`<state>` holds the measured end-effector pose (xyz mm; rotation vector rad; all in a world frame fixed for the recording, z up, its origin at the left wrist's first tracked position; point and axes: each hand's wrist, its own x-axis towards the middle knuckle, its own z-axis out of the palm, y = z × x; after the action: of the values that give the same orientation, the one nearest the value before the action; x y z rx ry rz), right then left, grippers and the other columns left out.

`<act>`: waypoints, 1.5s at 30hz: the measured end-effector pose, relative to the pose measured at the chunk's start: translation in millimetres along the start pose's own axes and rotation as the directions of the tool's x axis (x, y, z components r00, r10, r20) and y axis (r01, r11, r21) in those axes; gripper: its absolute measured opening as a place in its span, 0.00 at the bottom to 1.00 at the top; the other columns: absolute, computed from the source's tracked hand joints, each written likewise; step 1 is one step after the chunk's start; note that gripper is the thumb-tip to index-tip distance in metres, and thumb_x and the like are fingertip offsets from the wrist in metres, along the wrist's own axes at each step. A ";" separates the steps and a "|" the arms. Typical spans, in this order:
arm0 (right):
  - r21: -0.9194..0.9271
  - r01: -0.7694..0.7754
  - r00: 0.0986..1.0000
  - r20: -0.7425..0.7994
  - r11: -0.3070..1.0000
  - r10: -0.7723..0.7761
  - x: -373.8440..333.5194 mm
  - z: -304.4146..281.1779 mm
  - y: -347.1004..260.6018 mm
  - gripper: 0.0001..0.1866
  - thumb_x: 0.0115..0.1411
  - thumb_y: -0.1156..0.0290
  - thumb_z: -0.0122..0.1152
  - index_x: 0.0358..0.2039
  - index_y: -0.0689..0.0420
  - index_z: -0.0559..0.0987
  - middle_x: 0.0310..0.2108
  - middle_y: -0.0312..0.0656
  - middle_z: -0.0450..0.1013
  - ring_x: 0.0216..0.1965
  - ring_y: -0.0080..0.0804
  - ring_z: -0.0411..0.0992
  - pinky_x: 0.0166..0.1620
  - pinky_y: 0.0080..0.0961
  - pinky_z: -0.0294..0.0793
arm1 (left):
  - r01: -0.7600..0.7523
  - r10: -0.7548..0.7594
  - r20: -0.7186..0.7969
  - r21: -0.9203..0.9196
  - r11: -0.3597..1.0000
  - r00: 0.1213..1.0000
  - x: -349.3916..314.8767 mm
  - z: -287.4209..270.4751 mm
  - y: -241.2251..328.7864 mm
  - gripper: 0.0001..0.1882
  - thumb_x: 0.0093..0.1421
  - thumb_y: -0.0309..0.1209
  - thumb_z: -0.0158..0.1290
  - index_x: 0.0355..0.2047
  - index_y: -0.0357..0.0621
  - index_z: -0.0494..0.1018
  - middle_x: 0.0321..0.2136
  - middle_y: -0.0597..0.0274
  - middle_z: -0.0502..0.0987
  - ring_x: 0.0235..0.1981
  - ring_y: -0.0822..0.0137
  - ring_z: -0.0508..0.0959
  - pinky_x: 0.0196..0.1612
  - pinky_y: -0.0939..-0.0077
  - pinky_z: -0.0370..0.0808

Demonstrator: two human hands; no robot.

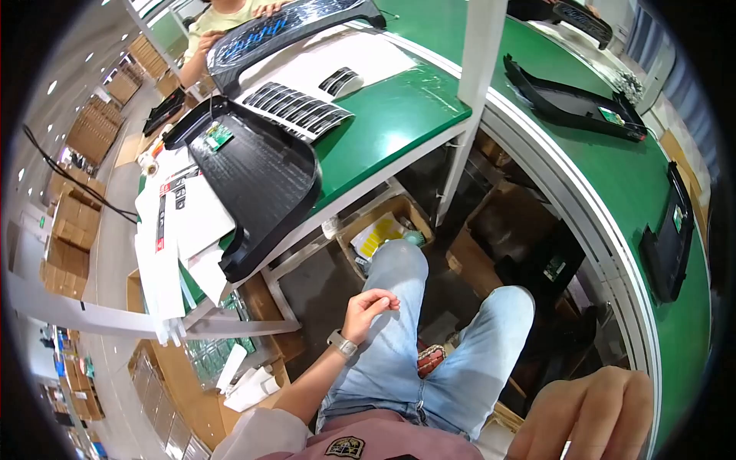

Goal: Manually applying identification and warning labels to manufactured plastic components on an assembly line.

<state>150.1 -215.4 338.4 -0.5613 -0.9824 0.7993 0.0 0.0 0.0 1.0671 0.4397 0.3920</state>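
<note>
My left hand (pixel 370 313) is above my left thigh, its fingers curled in and the thumb against them; nothing shows in it. At the lower right, my right hand (pixel 589 414) is close to the camera with its fingers folded down. A small white bit shows below its fingers, too little to name. The nearest large part is a black plastic tray-like shell (pixel 257 165) with a small green circuit board (pixel 217 136), lying on the green table (pixel 391 130) ahead to the left. Neither hand touches it.
Another person's hand (pixel 208 40) holds a dark curved panel (pixel 284 34) across the table. Sheets of black labels (pixel 295 110) lie before it. On the right, a green conveyor (pixel 606 180) carries black shells (pixel 567 103). Cardboard boxes (pixel 491 230) stand below; a white post (pixel 483 61) rises between.
</note>
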 end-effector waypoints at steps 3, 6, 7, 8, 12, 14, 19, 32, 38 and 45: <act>0.291 -0.133 0.965 0.258 0.947 0.056 14.5 -5.0 3.5 0.04 0.60 0.73 0.64 0.27 0.52 0.84 0.38 0.51 0.76 0.25 0.42 0.78 0.36 0.39 0.80 | -0.011 0.011 -0.007 0.027 1.000 1.000 0.1 1.7 0.3 0.10 0.65 0.27 0.53 0.41 0.32 0.77 0.37 0.54 0.81 0.40 0.65 0.81 0.49 0.70 0.77; 0.270 -0.132 0.958 0.283 0.954 0.052 32.0 4.6 12.6 0.03 0.58 0.75 0.66 0.27 0.58 0.82 0.28 0.44 0.77 0.26 0.39 0.78 0.21 0.26 0.74 | -0.013 0.013 0.007 0.022 1.000 1.000 3.0 -10.8 5.4 0.10 0.66 0.27 0.52 0.42 0.32 0.77 0.37 0.55 0.81 0.40 0.65 0.81 0.49 0.70 0.77; 0.237 -0.166 0.944 0.320 0.957 0.085 39.5 8.7 12.9 0.03 0.56 0.74 0.67 0.27 0.57 0.82 0.27 0.44 0.76 0.26 0.38 0.78 0.23 0.27 0.74 | -0.002 0.002 0.021 0.006 1.000 1.000 2.1 -11.3 4.7 0.10 0.66 0.27 0.52 0.42 0.32 0.77 0.37 0.55 0.81 0.40 0.65 0.81 0.49 0.70 0.77; 0.202 -0.200 0.927 0.357 0.959 0.118 45.3 13.7 14.8 0.03 0.55 0.73 0.68 0.27 0.57 0.82 0.25 0.43 0.76 0.27 0.38 0.78 0.24 0.28 0.75 | 0.007 -0.007 0.036 -0.010 1.000 0.999 1.0 -11.8 4.2 0.10 0.66 0.26 0.52 0.42 0.32 0.76 0.38 0.55 0.81 0.41 0.65 0.80 0.49 0.70 0.76; 0.423 0.302 0.885 0.208 0.854 -0.416 40.0 18.5 53.2 0.03 0.60 0.81 0.56 0.29 0.65 0.75 0.24 0.51 0.75 0.17 0.42 0.74 0.18 0.43 0.76 | -0.007 0.014 0.097 -0.074 0.997 0.995 3.5 -3.4 -3.1 0.09 0.66 0.26 0.51 0.42 0.32 0.76 0.39 0.55 0.80 0.42 0.66 0.80 0.50 0.70 0.76; -0.070 0.290 0.957 0.039 0.955 -0.288 70.8 6.3 93.3 0.08 0.62 0.72 0.56 0.39 0.64 0.75 0.28 0.49 0.76 0.23 0.34 0.74 0.24 0.29 0.72 | -0.008 0.013 0.080 -0.069 0.998 0.997 -4.6 -13.1 -2.2 0.09 0.66 0.26 0.51 0.42 0.33 0.76 0.40 0.56 0.80 0.42 0.67 0.80 0.51 0.71 0.76; -0.793 -0.459 0.886 -0.377 0.400 0.269 184.1 -28.2 195.2 0.38 0.59 0.48 0.61 0.56 0.72 0.69 0.26 0.48 0.76 0.24 0.32 0.76 0.24 0.23 0.74 | -0.028 0.028 0.121 -0.004 1.000 0.992 -4.6 -3.6 -6.7 0.08 0.66 0.26 0.52 0.41 0.36 0.77 0.39 0.60 0.81 0.44 0.68 0.80 0.51 0.73 0.75; -0.951 -0.055 0.974 -0.118 0.305 -0.193 180.7 -35.7 195.1 0.12 0.53 0.80 0.55 0.39 0.64 0.79 0.24 0.49 0.72 0.23 0.37 0.70 0.28 0.30 0.67 | -0.220 0.186 0.209 0.147 0.964 0.960 -3.2 -15.9 -21.6 0.09 0.68 0.28 0.50 0.45 0.37 0.75 0.39 0.65 0.79 0.42 0.74 0.77 0.50 0.78 0.74; -0.935 0.124 0.804 0.291 -0.332 -0.519 64.6 -26.0 93.6 0.23 0.53 0.88 0.54 0.50 0.61 0.78 0.38 0.50 0.74 0.36 0.48 0.77 0.40 0.34 0.76 | -0.340 0.334 0.078 0.082 0.937 0.939 -68.2 -4.7 82.3 0.14 0.65 0.26 0.53 0.51 0.38 0.70 0.43 0.61 0.75 0.44 0.71 0.77 0.48 0.75 0.75; -0.747 0.081 0.772 0.466 -0.660 -0.433 -103.5 -52.0 21.9 0.21 0.53 0.89 0.49 0.48 0.67 0.78 0.41 0.57 0.76 0.37 0.50 0.78 0.42 0.34 0.78 | -0.022 0.979 0.204 0.979 -0.203 0.012 -142.3 23.7 275.5 0.44 0.47 0.28 0.65 0.63 0.36 0.57 0.56 0.46 0.66 0.56 0.50 0.69 0.60 0.60 0.63</act>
<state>156.0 -288.7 246.2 -1.7723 -1.3560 -1.3952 -134.3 28.3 279.1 2.3707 0.9282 2.1420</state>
